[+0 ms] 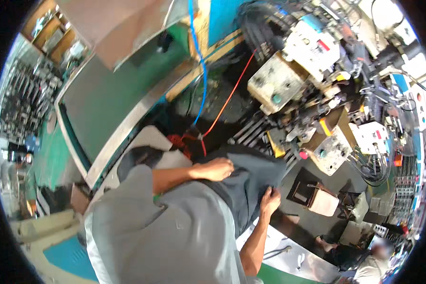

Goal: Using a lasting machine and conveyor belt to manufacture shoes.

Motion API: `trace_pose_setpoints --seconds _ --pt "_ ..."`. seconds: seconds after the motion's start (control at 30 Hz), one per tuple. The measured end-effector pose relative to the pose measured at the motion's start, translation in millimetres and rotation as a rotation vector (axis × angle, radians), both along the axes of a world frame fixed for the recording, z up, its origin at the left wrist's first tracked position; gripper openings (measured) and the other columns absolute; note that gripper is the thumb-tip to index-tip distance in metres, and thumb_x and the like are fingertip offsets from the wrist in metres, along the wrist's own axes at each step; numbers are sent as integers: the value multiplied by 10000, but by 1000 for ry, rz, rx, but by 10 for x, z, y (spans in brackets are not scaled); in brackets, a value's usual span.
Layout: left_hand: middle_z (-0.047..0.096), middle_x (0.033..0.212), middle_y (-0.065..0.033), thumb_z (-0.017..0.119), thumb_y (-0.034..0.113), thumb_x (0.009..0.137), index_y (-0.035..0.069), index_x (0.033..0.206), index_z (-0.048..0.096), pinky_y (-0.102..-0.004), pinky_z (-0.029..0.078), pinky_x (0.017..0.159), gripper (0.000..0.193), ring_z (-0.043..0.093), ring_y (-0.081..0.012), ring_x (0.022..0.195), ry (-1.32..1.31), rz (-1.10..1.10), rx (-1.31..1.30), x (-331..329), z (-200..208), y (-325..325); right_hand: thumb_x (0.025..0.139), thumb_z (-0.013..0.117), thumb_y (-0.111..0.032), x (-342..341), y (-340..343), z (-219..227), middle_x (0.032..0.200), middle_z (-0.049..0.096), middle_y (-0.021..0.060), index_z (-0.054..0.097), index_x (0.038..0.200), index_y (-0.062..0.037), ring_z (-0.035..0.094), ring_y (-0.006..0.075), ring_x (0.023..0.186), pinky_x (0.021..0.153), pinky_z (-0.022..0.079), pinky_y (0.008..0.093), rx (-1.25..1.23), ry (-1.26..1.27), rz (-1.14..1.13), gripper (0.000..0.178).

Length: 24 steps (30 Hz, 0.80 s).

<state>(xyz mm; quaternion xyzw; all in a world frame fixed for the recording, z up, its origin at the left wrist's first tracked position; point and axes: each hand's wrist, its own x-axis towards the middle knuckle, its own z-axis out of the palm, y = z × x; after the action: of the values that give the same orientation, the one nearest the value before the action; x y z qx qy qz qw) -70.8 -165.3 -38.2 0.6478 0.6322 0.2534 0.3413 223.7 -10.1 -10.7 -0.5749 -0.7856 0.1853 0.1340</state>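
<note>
Dark cloth (251, 177) is spread across the lap, below the control box (274, 83); left hand (216, 169) is laid flat upon it, right hand (270, 199) pinched shut on its near edge.

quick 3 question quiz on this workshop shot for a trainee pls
1. True or false: both hands touch the dark grey cloth.
2. Which hand pinches the cloth's edge? A) left hand B) right hand
3. Fill in: beside the blue cable runs a ____ cable toward the cloth.

Key: 1 true; 2 B, the left lies flat on top; 3 red.
</note>
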Motion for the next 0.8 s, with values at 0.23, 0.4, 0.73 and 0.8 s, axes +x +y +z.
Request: trace_pose_setpoints --seconds 0.23,0.4,0.73,0.8 --pt "744 1179 -248 622 137 1013 -5 1232 729 -521 547 990 282 703 -437 1139 -239 -3 20 -982 717 1111 964 712 -258 165 -367 -86 980 750 278 729 958 45 727 466 924 840 552 549 -27 9 -119 303" --pt "719 1111 -230 645 39 983 -12 1176 722 -498 564 934 214 701 -428 1094 -187 317 544 -2304 2082 2304 891 787 -347 10 -36 -12 923 793 255 807 952 5 782 455 901 836 603 525 -300 -122 -281 358" --pt "781 1186 -189 723 212 892 -89 1429 608 -381 581 987 626 752 -292 1085 80 1099 854 -5513 5381 3394 999 671 -157 -608 1445 96 863 803 120 707 991 37 777 237 708 591 594 399 -740 191 -29 198" --pt "779 1138 -291 829 337 842 -107 1327 666 -449 582 1007 678 759 -390 1137 351 1379 858 -6561 5595 3264 1051 599 -111 -909 1585 395 856 796 140 681 1015 70 787 249 706 572 609 373 -869 377 -180 202"
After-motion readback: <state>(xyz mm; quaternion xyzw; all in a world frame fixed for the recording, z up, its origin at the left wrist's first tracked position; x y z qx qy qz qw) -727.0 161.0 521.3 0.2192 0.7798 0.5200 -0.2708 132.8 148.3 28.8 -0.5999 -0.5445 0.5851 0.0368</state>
